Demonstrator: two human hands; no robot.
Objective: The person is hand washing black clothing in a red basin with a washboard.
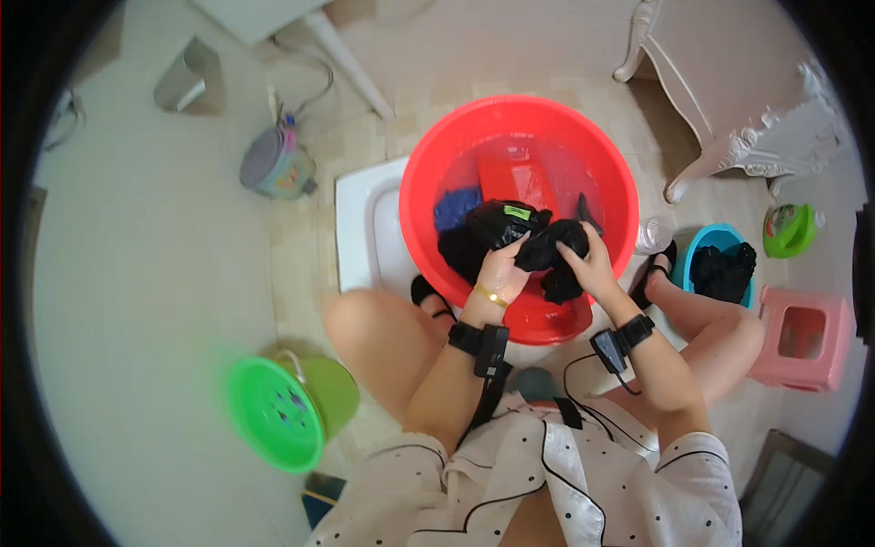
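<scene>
Both my hands are over a large red basin [606, 164] that holds water. Between them is a piece of wet black cloth [556, 239], bunched up; what garment it is I cannot tell. My left hand [503, 272] grips its left end, palm partly turned up. On the other side my right hand [591, 264] closes its fingers on the cloth's right part. More black fabric with a small green label [517, 212] lies in the basin just beyond my left hand. A blue cloth [456, 208] sits in the water at the left, and a red flat-sided thing [517, 180] stands behind.
A white squat toilet pan [369, 210] lies left of the basin. At right are a blue bucket [702, 242] with black cloth, a green detergent bottle [791, 230] and a pink stool [807, 337]. Green buckets [273, 415] stand at lower left; a carved white cabinet [729, 82] is far right.
</scene>
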